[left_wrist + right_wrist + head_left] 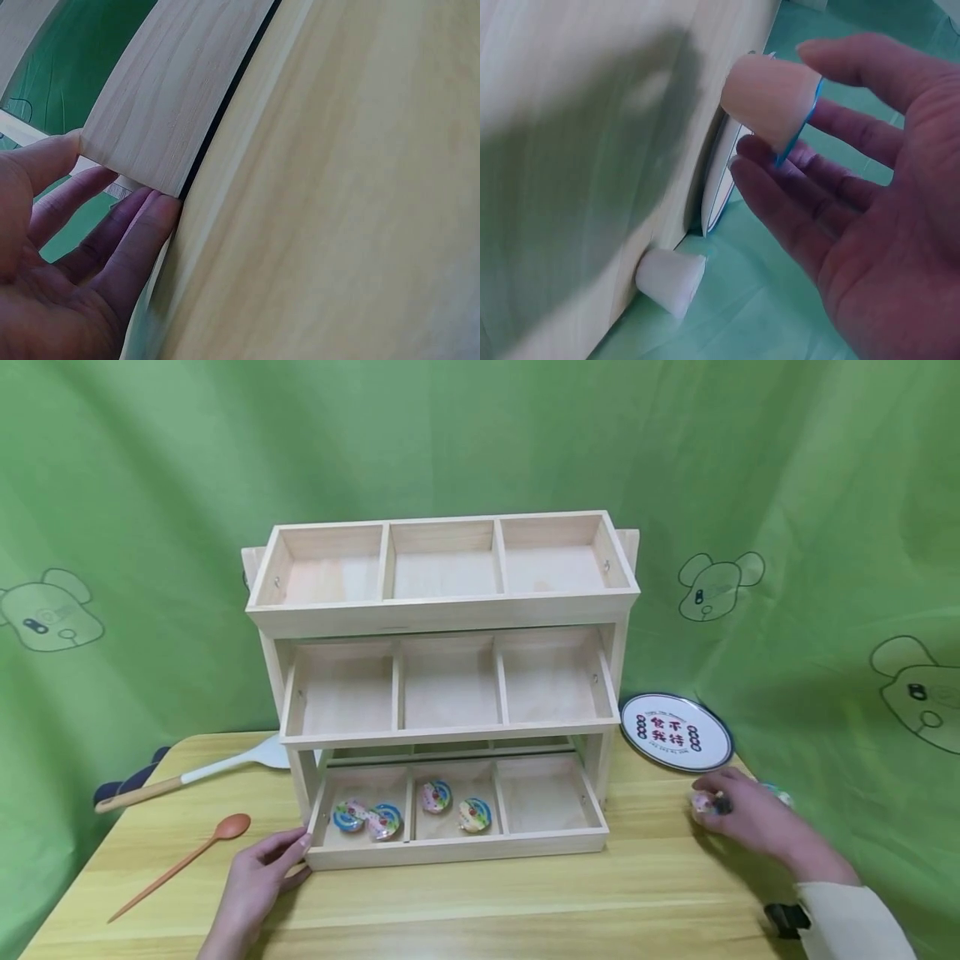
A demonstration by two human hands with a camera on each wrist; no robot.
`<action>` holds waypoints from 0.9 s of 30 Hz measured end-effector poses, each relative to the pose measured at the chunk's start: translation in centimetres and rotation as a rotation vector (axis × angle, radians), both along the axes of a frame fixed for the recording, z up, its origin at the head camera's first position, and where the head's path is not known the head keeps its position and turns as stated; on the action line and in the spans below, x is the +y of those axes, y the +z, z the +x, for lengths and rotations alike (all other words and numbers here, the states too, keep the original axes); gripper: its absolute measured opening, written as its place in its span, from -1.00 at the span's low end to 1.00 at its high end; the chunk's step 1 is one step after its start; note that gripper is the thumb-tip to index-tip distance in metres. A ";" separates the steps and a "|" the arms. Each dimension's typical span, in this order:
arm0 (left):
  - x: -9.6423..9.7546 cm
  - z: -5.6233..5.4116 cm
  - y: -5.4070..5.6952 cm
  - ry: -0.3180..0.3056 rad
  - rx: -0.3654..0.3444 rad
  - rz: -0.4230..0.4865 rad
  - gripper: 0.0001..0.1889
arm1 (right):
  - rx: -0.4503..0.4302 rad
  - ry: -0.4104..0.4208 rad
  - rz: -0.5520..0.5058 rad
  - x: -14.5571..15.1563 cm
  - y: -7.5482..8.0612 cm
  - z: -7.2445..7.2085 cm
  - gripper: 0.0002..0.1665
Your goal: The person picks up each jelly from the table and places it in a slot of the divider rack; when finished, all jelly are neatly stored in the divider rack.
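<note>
My left hand holds the left front corner of the bottom tray of a three-tier wooden rack. In the left wrist view the thumb is at one corner of the tray's end and fingertips are at the opposite corner, beside the table. At the table's right side my right hand pinches a small jelly cup between thumb and fingers. Another cup sits near the table edge, partly behind that hand in the head view. Two cups lie in the tray's left compartment and two more in its middle one.
A white oval plate with red characters lies right of the rack. On the left are a wooden spoon and a white spatula with a wooden handle. Green curtain hangs behind and beside the table.
</note>
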State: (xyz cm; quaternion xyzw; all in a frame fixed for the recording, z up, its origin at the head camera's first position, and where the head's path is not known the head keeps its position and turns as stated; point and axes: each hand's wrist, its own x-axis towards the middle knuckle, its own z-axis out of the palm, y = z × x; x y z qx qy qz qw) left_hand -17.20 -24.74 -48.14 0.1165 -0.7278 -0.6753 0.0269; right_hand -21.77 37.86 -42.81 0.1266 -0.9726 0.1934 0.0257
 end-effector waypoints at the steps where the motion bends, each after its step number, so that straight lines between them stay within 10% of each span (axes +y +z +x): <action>1: 0.0 0.0 0.0 -0.001 -0.001 0.000 -0.54 | 0.002 0.007 -0.003 -0.1 -0.1 0.1 -0.37; 27: 0.0 0.0 0.0 0.000 0.002 0.002 -0.54 | 0.072 0.172 -0.012 -4.6 1.0 1.8 -0.48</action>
